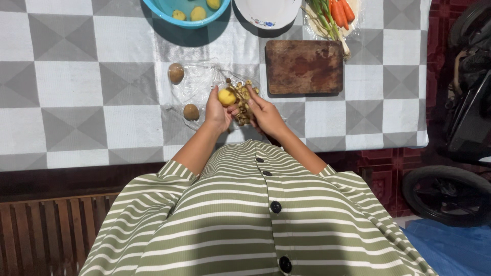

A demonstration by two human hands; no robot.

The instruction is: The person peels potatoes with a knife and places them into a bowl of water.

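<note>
Left hand (pixel 217 113) raised over the table's near edge, fingers curled round a peeled yellow potato (pixel 227 96), gripping it from below and the side. Right hand (pixel 266 115) just beside, fingers bent toward the potato, tips touching it or nearly so; whether anything is pinched in them, impossible to tell. Under and between the hands, a heap of brown peels (pixel 242 102) on a crumpled clear plastic bag (pixel 197 87), spread flat on the grey-and-white checked cloth (pixel 66 82). Two unpeeled brown potatoes on that bag: one (pixel 176 73) at its far left corner, one (pixel 191 111) nearer, left of the left hand. Right of the bag, a worn dark wooden board (pixel 304 66), rectangular, bare. Along the far edge: a blue bowl (pixel 158 11) with peeled potatoes in water, a white plate (pixel 268 13), and carrots (pixel 341 11) with green stalks on a pale sheet. No labels readable anywhere.
</note>
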